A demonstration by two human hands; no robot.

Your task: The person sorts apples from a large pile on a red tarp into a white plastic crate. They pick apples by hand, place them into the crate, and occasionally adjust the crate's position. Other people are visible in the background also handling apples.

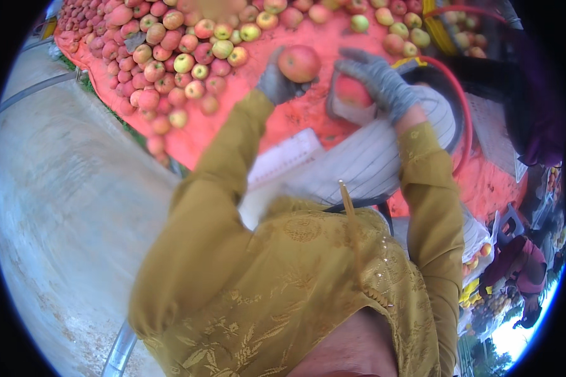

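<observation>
Apple in left hand, another in right hand

The gloved left hand is holding up an apple over a red sheet, while the gloved right hand is cupping a second apple beside it, the two apples apart. A big pile of apples is lying ahead, mostly leftward. A white box is resting near the striped trousers, a red hoop is curving past the right wrist, and another person is showing at the far right.
</observation>
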